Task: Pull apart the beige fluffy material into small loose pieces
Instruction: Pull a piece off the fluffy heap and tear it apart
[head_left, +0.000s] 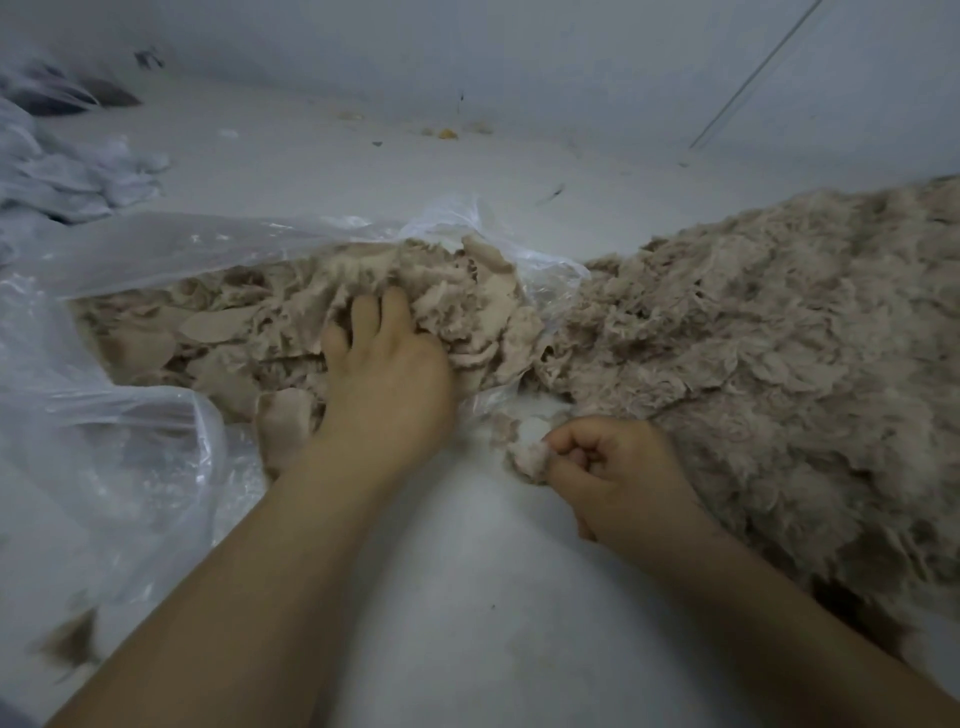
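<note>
Dense beige fluffy material (270, 322) lies in flat clumps inside an open clear plastic bag (130, 452) at the left. My left hand (387, 374) reaches into the bag's mouth, its fingers dug into the clumps and curled round them. A big heap of loose beige pieces (769, 343) spreads over the right side of the white surface. My right hand (618, 473) sits at the heap's near edge, fingers curled, pinching a small pale tuft (530, 457) between thumb and fingers.
White crumpled cloth or fibre (78, 166) lies at the far left beside a dark object (78, 96). Small yellowish scraps (447, 132) dot the far surface by the wall. A thin rod (753, 78) leans at the back right.
</note>
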